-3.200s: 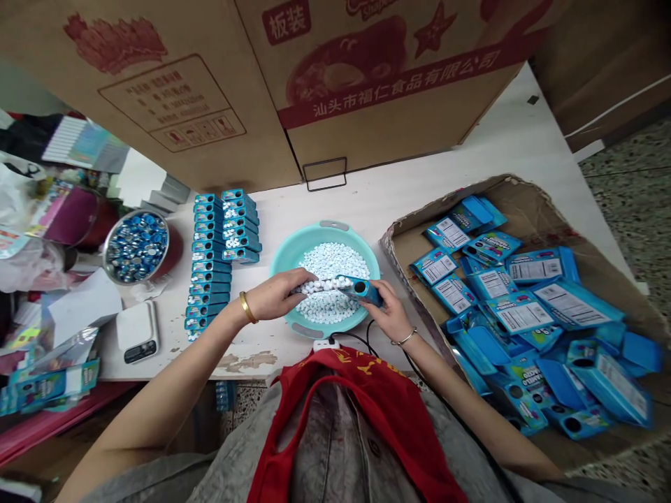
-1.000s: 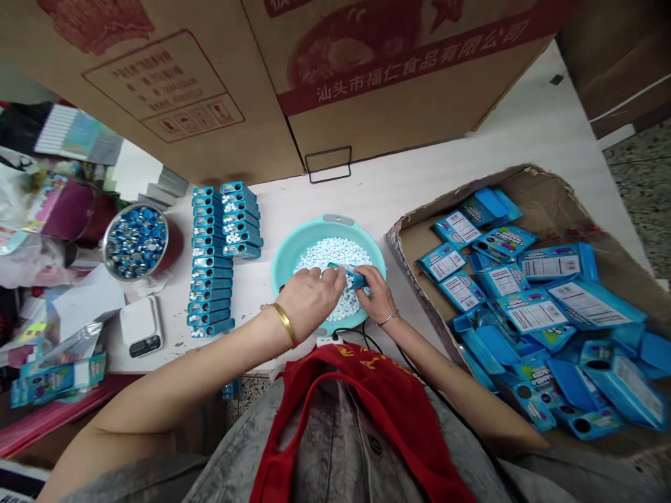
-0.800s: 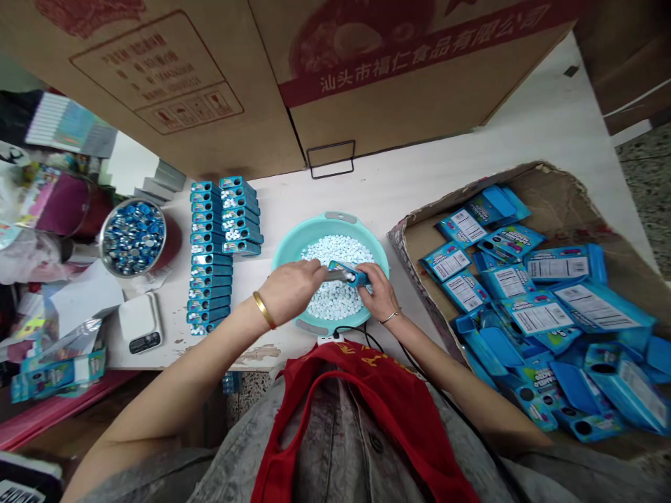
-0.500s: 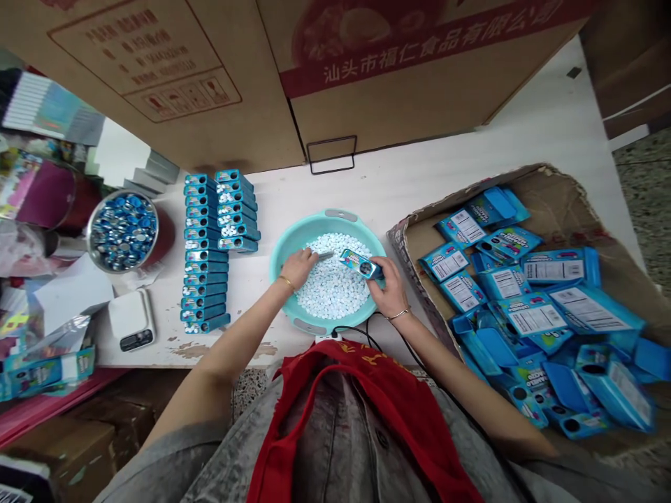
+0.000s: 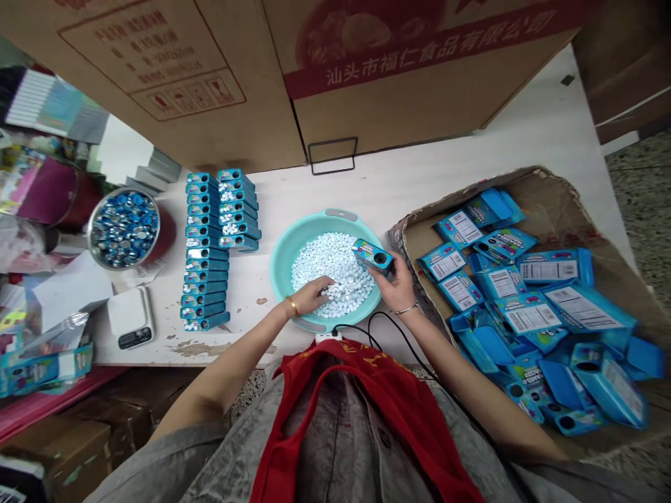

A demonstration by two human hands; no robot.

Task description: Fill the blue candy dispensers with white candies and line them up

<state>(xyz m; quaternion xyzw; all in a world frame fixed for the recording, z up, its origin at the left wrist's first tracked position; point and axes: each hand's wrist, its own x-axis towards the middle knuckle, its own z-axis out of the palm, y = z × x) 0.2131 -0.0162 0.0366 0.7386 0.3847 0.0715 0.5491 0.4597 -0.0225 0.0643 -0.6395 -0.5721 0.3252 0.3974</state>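
The small blue cardboard box (image 5: 372,255) is in my right hand (image 5: 398,283), lifted over the right edge of the teal plastic basin (image 5: 280,255). The right fingers (image 5: 386,274) are closed around its near end from below, so the grasp looks firm to me. Its long axis runs almost level, from far left to near right. The end with the dark round hole is on the side of the right fingers and looks toward me.

My left hand (image 5: 312,293) lies lower, on the heap of white round tablets (image 5: 335,258) inside the basin. The left fingers (image 5: 323,282) are bent and touch the tablets. Whether they pinch some I cannot tell, because the tips are hidden in the heap. From these fingers the box lies up and to the right, near but not touching, with only tablets between. So the right hand has the box, and the left hand is the nearer one to the tablets.

Further left of the left fingers, two rows of the same blue boxes (image 5: 207,258) stand on the white bench (image 5: 419,181). Beyond them are a small white scale (image 5: 131,318) and a round metal bowl of blue wrapped pieces (image 5: 123,227). To the right of the right fingers, a torn brown cardboard tray (image 5: 550,202) holds many flat blue boxes (image 5: 524,307).
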